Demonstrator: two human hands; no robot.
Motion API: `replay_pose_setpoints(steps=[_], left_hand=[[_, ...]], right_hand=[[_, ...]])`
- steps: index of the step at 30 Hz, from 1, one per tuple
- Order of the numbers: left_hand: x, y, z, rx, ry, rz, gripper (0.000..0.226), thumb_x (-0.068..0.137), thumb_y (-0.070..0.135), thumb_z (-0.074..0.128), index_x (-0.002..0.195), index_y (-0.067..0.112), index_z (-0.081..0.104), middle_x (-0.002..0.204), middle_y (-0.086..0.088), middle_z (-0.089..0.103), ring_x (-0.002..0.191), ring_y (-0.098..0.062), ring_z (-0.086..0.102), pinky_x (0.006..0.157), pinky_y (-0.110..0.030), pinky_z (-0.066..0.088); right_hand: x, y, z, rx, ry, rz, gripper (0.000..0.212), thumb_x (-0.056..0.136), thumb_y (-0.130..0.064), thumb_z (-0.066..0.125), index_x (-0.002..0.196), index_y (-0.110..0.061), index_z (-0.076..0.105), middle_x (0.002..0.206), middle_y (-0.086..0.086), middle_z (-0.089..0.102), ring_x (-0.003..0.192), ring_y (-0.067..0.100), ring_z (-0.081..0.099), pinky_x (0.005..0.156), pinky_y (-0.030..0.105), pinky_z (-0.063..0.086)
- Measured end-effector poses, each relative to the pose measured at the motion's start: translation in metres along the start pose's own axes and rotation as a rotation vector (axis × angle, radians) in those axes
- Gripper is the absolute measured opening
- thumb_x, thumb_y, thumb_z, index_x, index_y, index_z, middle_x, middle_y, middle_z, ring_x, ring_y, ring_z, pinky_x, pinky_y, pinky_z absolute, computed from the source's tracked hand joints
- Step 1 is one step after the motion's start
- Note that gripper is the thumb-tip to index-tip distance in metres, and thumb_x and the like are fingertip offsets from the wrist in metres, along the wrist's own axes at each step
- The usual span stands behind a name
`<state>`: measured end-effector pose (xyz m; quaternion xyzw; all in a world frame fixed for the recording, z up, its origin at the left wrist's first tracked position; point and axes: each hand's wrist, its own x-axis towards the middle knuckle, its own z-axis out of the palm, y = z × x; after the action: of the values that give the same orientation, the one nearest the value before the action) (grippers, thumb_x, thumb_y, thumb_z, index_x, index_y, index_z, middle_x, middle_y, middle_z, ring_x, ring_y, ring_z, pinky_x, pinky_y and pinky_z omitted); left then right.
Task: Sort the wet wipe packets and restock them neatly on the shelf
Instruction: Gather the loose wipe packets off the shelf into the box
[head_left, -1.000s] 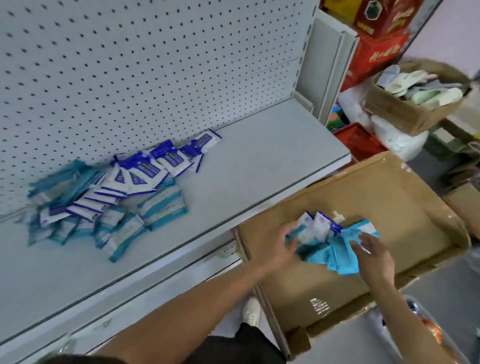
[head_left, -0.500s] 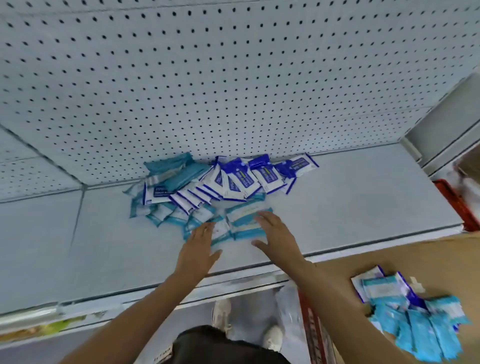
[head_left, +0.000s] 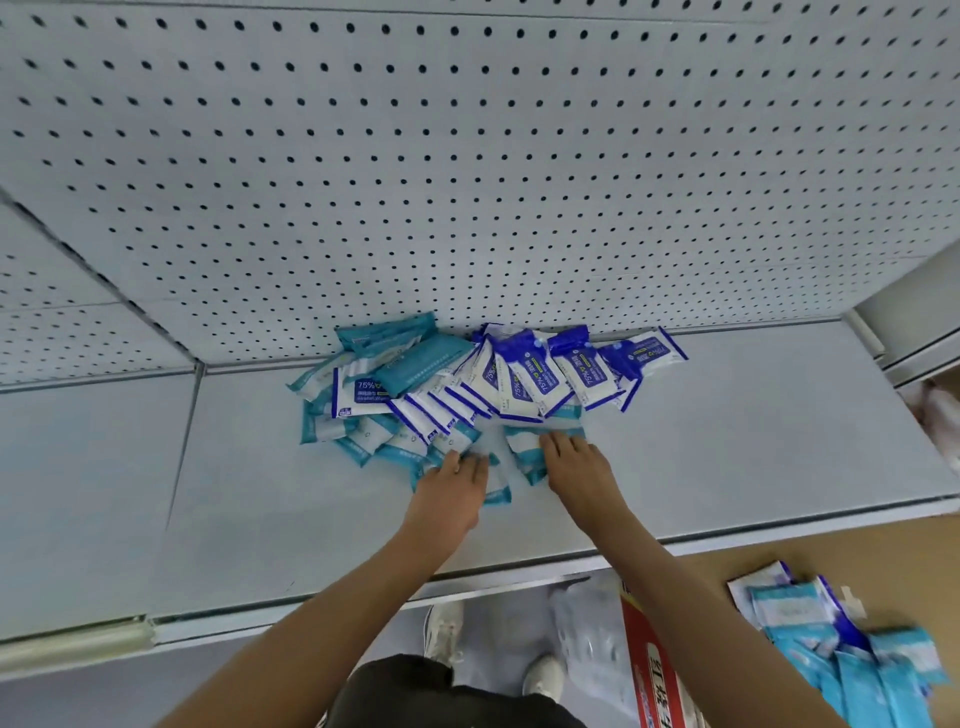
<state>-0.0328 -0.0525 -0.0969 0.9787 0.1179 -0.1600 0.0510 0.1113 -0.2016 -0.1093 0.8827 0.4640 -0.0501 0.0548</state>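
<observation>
A jumbled heap of wet wipe packets lies on the grey shelf (head_left: 727, 441) against the pegboard. Dark-blue-and-white packets (head_left: 540, 374) fan across its back right, teal packets (head_left: 410, 353) sit at the back left, and light-blue-and-white packets (head_left: 524, 441) lie at the front. My left hand (head_left: 454, 486) rests flat, fingers apart, on the front packets. My right hand (head_left: 576, 462) presses its fingertips on a light-blue packet beside it. Neither hand is closed around a packet. More packets (head_left: 852, 639) lie in a cardboard box (head_left: 737, 561) at lower right.
The white pegboard (head_left: 467, 182) rises behind the shelf. A shelf upright (head_left: 914, 322) stands at the right end. Below the shelf edge are my shoes (head_left: 444, 629), a clear plastic bag (head_left: 587, 618) and a red-printed box flap (head_left: 654, 670).
One second ago both hands were in the cardboard box on the packets there. They have moved to the shelf and now rest on the front of the heap, slightly farther in.
</observation>
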Motion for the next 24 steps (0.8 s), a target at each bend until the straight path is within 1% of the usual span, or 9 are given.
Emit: replay_pose_setpoints(steps=[3, 5, 6, 9, 12, 16, 18, 21, 24], left_hand=[[-0.012, -0.011, -0.001, -0.082, 0.075, 0.035, 0.052, 0.088, 0.021, 0.060, 0.138, 0.015, 0.047, 0.139, -0.003, 0.047, 0.128, -0.023, 0.045, 0.090, -0.037, 0.051], [-0.017, -0.020, 0.004, -0.081, 0.156, 0.021, 0.044, 0.077, 0.021, 0.074, 0.120, 0.018, 0.065, 0.134, -0.003, 0.052, 0.125, -0.023, 0.051, 0.084, -0.034, 0.056], [-0.017, -0.023, 0.006, -0.088, 0.179, 0.004, 0.045, 0.071, 0.021, 0.080, 0.115, 0.020, 0.068, 0.136, -0.004, 0.052, 0.127, -0.025, 0.051, 0.081, -0.034, 0.058], [-0.010, -0.029, 0.008, -0.099, 0.154, -0.042, 0.062, 0.072, 0.025, 0.082, 0.130, 0.024, 0.059, 0.150, -0.009, 0.043, 0.136, -0.029, 0.044, 0.086, -0.038, 0.057], [0.001, -0.030, 0.005, -0.054, 0.161, -0.093, 0.087, 0.072, 0.026, 0.082, 0.148, 0.022, 0.040, 0.141, -0.012, 0.053, 0.125, -0.033, 0.053, 0.096, -0.041, 0.052], [0.010, -0.023, -0.003, 0.061, 0.146, -0.122, 0.088, 0.084, 0.016, 0.068, 0.155, 0.012, 0.015, 0.147, -0.018, 0.043, 0.128, -0.038, 0.048, 0.111, -0.044, 0.039], [0.013, -0.020, -0.011, 0.084, 0.111, -0.133, 0.090, 0.084, 0.012, 0.067, 0.155, 0.012, 0.012, 0.148, -0.015, 0.040, 0.128, -0.032, 0.048, 0.105, -0.041, 0.045], [0.016, -0.018, -0.024, 0.097, 0.041, -0.131, 0.088, 0.082, 0.006, 0.068, 0.153, 0.016, 0.017, 0.144, -0.010, 0.042, 0.123, -0.028, 0.052, 0.088, -0.038, 0.052], [0.014, -0.016, -0.032, 0.061, 0.052, -0.137, 0.071, 0.089, 0.002, 0.056, 0.150, 0.024, 0.026, 0.130, -0.007, 0.054, 0.110, -0.027, 0.059, 0.080, -0.037, 0.053]], right_hand=[[-0.004, -0.003, -0.001, 0.058, 0.005, 0.083, 0.053, 0.054, -0.014, 0.090, 0.101, -0.010, 0.067, 0.094, 0.009, 0.068, 0.081, 0.027, 0.065, 0.061, 0.035, 0.058], [-0.006, -0.006, -0.003, 0.095, -0.015, 0.129, 0.048, 0.056, -0.015, 0.090, 0.099, -0.013, 0.069, 0.092, 0.005, 0.069, 0.077, 0.024, 0.065, 0.058, 0.033, 0.057], [-0.008, -0.007, -0.006, 0.108, -0.025, 0.145, 0.046, 0.058, -0.015, 0.089, 0.099, -0.014, 0.069, 0.091, 0.004, 0.069, 0.076, 0.023, 0.064, 0.057, 0.032, 0.056], [-0.011, -0.008, -0.012, 0.146, -0.054, 0.175, 0.038, 0.072, -0.017, 0.080, 0.108, -0.017, 0.067, 0.099, 0.002, 0.068, 0.084, 0.022, 0.062, 0.065, 0.032, 0.055], [-0.017, -0.007, -0.015, 0.173, -0.043, 0.184, 0.036, 0.082, -0.018, 0.070, 0.118, -0.018, 0.064, 0.108, 0.001, 0.067, 0.094, 0.022, 0.060, 0.073, 0.031, 0.052], [-0.026, -0.005, -0.019, 0.227, -0.057, 0.208, 0.038, 0.090, -0.022, 0.061, 0.127, -0.022, 0.057, 0.115, -0.003, 0.064, 0.102, 0.018, 0.057, 0.080, 0.029, 0.049], [-0.031, -0.002, -0.021, 0.298, -0.056, 0.252, 0.038, 0.091, -0.026, 0.060, 0.129, -0.024, 0.054, 0.118, -0.005, 0.062, 0.103, 0.015, 0.055, 0.081, 0.026, 0.048], [-0.040, 0.003, -0.024, 0.440, -0.039, 0.339, 0.037, 0.091, -0.031, 0.062, 0.127, -0.024, 0.054, 0.115, -0.004, 0.063, 0.099, 0.015, 0.056, 0.077, 0.024, 0.047], [-0.051, 0.010, -0.027, 0.603, 0.008, 0.426, 0.038, 0.089, -0.028, 0.065, 0.125, -0.020, 0.056, 0.112, 0.000, 0.065, 0.098, 0.017, 0.059, 0.079, 0.026, 0.049]])
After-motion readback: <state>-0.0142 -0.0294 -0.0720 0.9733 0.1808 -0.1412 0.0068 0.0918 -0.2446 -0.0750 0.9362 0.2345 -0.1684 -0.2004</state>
